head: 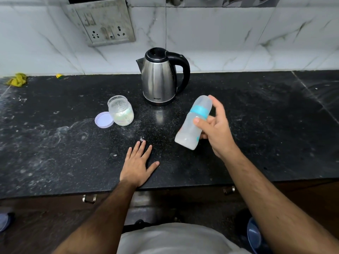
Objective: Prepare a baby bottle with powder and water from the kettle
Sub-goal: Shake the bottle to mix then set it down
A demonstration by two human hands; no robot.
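Note:
My right hand (215, 129) grips a translucent baby bottle (190, 125) with a blue collar and cap on, tilted above the black counter (256, 134), its base toward me. Whitish content sits in its lower part. My left hand (138, 164) lies flat on the counter, fingers spread, holding nothing. A steel kettle (158, 79) with a black handle and closed lid stands at the back centre. Left of it is an open glass jar of pale powder (121, 111), its lilac lid (104, 119) lying beside it.
Spilled white powder and smears mark the counter around a small shiny speck (141, 139) by my left fingertips. A yellow cloth (17, 79) lies at the far left by the tiled wall. A socket panel (104, 22) hangs above. Drawer handles (89, 198) sit below the counter edge.

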